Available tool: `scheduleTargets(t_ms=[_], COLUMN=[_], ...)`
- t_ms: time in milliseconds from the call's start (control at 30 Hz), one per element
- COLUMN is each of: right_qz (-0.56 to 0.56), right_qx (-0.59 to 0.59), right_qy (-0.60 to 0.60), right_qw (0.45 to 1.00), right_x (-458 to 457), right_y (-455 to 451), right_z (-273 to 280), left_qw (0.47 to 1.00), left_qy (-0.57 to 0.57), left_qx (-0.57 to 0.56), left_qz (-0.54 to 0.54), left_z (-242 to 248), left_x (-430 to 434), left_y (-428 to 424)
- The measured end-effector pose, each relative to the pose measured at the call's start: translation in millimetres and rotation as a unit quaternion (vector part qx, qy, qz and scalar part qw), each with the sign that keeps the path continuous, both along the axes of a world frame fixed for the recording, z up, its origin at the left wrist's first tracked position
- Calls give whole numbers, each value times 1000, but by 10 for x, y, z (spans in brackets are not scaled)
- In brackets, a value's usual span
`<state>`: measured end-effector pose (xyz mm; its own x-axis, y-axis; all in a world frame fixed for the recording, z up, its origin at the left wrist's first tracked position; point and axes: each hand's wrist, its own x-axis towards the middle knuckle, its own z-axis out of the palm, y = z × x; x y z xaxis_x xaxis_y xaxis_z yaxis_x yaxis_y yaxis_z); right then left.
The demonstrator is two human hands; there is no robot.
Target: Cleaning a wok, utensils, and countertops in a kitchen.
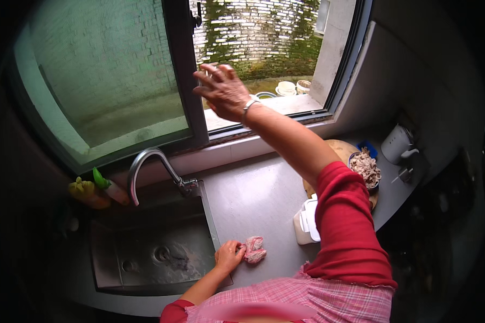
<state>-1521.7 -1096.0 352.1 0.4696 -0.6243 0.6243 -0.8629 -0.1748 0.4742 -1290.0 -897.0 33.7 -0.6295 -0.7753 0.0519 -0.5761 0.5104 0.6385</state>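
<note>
My left hand (228, 256) rests at the sink's right edge, its thumb and fingers closed on one end of a crumpled pink-and-white cloth (255, 249). The cloth lies bunched on the grey countertop (250, 194). Raised and stretched far forward, my right hand (225, 92) has its fingers apart and nothing seen in it. A bracelet circles that wrist. Behind the hand, the dark frame of the sliding window (186, 72) stands beside the opening; whether the fingertips touch it I cannot tell.
Left is a stainless steel sink (145, 278) with a curved faucet (151, 152). Two bottles (109, 187) stand behind it. On the right are a white-lidded container (306, 224), a bowl of chopped food (364, 169) on a round wooden board (339, 148), and a white kettle (396, 143).
</note>
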Motion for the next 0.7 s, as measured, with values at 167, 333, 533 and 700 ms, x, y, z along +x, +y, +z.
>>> scheduleTargets(t_ms=[167,333,533,700], right_qz=[-9,2,-7,14], right_qx=[-19,-73,-129,-14], right_qy=[126,188,215,230], right_qw=[992,979,968,973], right_x=[411,258,71,-286], right_y=[-897,-916,-849,-601], right_z=[-288,-205,-262,-148], left_qw=[1000,999,999,998], left_qy=[27,42,33,52], left_qx=[11,6,37,13], left_qz=[5,-4,15,16], left_z=[47,-9,-12,3], left_x=[-5,-41,-31,12], left_y=[8,15,38,95])
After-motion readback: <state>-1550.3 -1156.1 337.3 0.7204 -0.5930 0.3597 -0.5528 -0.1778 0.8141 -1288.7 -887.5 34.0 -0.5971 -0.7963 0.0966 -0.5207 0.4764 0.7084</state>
